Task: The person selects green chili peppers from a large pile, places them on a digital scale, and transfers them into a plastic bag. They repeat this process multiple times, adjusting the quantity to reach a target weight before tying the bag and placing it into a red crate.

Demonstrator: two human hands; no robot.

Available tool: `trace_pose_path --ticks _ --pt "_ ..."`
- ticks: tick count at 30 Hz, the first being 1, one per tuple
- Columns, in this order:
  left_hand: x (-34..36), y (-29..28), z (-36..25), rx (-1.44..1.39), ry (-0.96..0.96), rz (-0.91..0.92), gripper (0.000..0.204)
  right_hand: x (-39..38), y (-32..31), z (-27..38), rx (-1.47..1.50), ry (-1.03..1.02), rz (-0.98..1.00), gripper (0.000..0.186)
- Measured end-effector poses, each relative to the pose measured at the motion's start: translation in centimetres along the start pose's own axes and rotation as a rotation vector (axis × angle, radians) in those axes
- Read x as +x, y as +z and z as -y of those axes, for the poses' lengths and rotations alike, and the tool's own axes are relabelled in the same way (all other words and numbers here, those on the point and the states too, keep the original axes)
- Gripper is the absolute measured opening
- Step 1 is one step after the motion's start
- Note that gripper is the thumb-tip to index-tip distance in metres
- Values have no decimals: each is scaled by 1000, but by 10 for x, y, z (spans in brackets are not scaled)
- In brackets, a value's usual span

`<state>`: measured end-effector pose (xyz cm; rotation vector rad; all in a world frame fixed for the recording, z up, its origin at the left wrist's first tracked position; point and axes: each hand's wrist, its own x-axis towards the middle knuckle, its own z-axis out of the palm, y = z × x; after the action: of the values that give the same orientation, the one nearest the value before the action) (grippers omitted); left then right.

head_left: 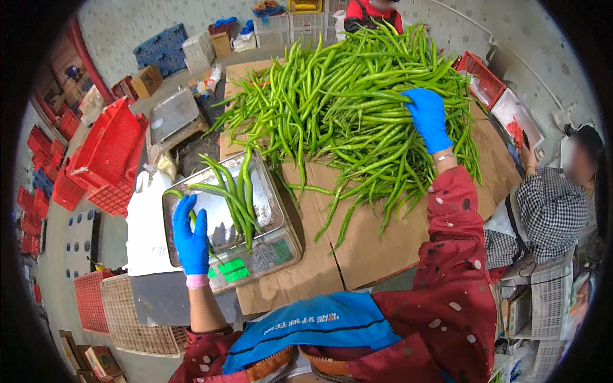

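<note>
Right hand (429,121), blue glove, is on the right part of the green pepper pile (357,96), fingers curved and fairly narrow over the pods; can't tell if it's clamped on a bunch or just resting. Left hand (191,236), also gloved, is at the left side of the scale tray (216,220), thumb a bit apart from fingers, a lone pepper (174,192) right by the fingertips; can't tell if anything is gripped. Picking from the pile, my take: grab a modest bundle mid-length, pods facing one way, lift before pulling so the tangle doesn't drag neighbours along. Light squeeze, they probably snap. At the scale: lay pods inside the rim, left hand off before trusting a reading. Position: pile is directly under the right hand, spreading left and far from it; seen from the left hand it's well apart, far and right. A small bunch (235,195) lies on the tray, just right of the left hand, some tips past the rim. Further out: cardboard (377,249) under the pile, white bag or jug (150,220) just left of the tray, second scale (174,116) at far left, red crates (108,150) left of that, co-worker in checked sleeves (554,207) on the right, another in red (397,22) beyond the pile's far edge.
</note>
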<state>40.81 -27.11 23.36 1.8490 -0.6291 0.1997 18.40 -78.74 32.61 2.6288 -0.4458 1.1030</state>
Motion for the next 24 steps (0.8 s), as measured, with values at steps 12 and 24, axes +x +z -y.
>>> trace_pose_path --ticks 12,24 --pt "-5 80 -135 -158 271 928 45 -13 -83 118 687 -326 665 23" --pt "-57 94 -80 -1026 -862 1297 46 -74 -29 229 269 -446 178 34"
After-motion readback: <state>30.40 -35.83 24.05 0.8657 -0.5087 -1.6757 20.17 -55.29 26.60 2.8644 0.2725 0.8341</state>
